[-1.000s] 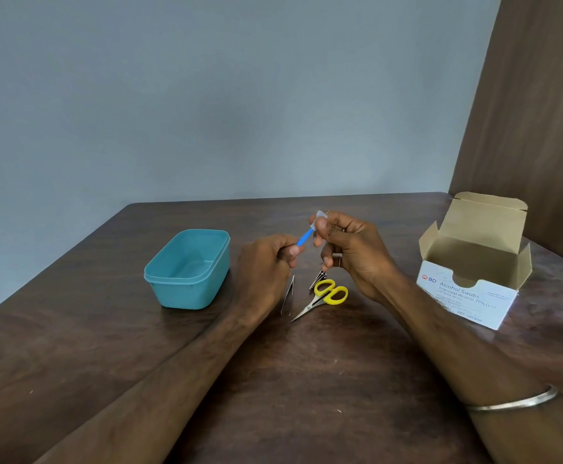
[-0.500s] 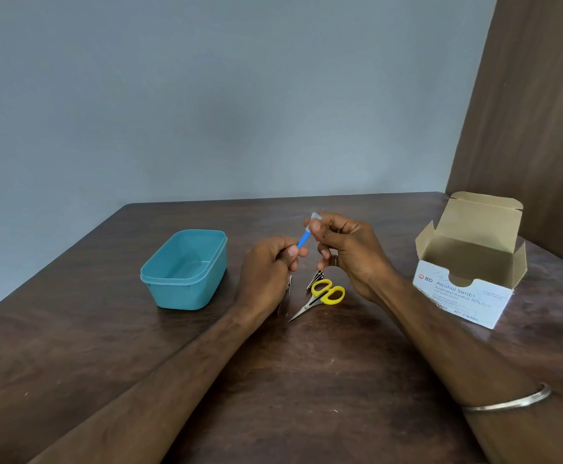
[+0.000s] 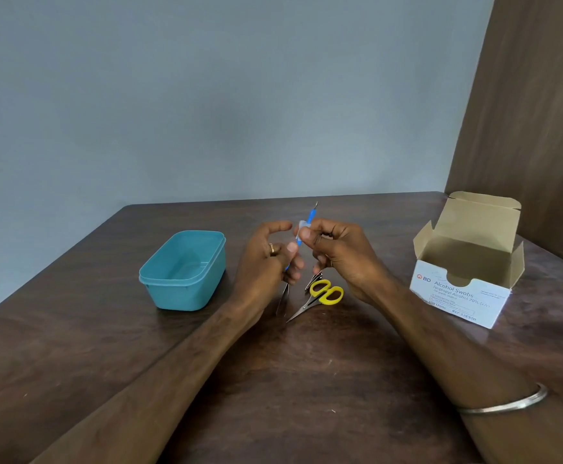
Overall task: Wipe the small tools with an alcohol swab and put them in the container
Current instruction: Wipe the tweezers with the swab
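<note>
Over the middle of the table my left hand (image 3: 266, 262) holds the lower end of a thin blue-handled tool (image 3: 311, 216) that stands nearly upright, metal tip up. My right hand (image 3: 343, 256) pinches a small white alcohol swab (image 3: 303, 226) around the tool's shaft. Below the hands lie yellow-handled scissors (image 3: 323, 294), metal tweezers (image 3: 283, 299) and another small metal tool (image 3: 313, 279), partly hidden. An empty teal container (image 3: 183, 272) sits to the left.
An open white box of alcohol swabs (image 3: 464, 296) stands at the right, flap up. The dark wooden table (image 3: 307, 380) runs to a grey wall behind and a brown panel at the far right.
The blue tool has turned more upright and more of it now shows above the swab. My left fingers have loosened and spread; the swab sits lower on the shaft.
</note>
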`<move>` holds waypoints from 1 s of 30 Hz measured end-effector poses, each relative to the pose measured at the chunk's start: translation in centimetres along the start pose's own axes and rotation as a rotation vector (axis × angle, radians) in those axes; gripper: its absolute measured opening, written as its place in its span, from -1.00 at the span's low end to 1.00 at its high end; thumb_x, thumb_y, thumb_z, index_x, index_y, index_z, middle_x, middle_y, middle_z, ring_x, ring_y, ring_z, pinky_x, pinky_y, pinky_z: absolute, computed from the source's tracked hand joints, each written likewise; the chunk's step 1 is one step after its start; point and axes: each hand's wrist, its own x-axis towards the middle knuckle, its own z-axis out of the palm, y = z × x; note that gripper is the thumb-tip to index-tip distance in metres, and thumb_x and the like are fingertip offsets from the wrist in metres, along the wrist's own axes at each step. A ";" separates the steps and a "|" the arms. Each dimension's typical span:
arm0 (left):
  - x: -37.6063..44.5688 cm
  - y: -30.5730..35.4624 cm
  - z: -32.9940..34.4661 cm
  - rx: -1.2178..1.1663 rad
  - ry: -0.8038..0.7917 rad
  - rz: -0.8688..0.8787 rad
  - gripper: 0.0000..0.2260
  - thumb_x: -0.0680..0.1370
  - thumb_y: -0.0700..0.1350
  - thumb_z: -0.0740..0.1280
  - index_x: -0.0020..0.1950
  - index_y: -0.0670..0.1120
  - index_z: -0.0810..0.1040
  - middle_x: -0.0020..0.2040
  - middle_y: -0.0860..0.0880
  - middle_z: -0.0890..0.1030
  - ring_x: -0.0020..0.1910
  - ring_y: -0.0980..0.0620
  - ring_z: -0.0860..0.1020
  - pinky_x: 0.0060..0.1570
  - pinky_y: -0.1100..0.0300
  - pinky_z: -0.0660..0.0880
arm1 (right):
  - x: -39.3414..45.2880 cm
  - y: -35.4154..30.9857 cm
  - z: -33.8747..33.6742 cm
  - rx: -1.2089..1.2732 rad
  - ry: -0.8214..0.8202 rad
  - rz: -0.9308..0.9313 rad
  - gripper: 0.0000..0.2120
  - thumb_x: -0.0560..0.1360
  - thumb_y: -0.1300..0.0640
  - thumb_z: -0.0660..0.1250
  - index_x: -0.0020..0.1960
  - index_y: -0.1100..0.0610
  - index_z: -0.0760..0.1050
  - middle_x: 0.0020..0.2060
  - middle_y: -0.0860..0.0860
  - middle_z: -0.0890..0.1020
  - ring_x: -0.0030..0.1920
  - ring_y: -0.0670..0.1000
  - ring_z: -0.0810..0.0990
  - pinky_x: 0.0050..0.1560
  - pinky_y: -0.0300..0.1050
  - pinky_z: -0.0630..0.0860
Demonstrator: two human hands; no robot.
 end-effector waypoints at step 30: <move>0.6 2.6 -1.4 0.109 0.443 0.316 -0.86 0.51 -0.14 0.44 -0.20 0.07 0.59 -0.25 0.13 0.64 -0.21 0.12 0.58 -0.09 -0.05 0.59 | 0.2 0.1 0.6 -0.570 -0.067 -0.226 -0.90 0.48 0.08 0.50 -0.01 0.03 0.72 -0.24 -0.04 0.52 -0.25 -0.12 0.44 -0.16 -0.10 0.41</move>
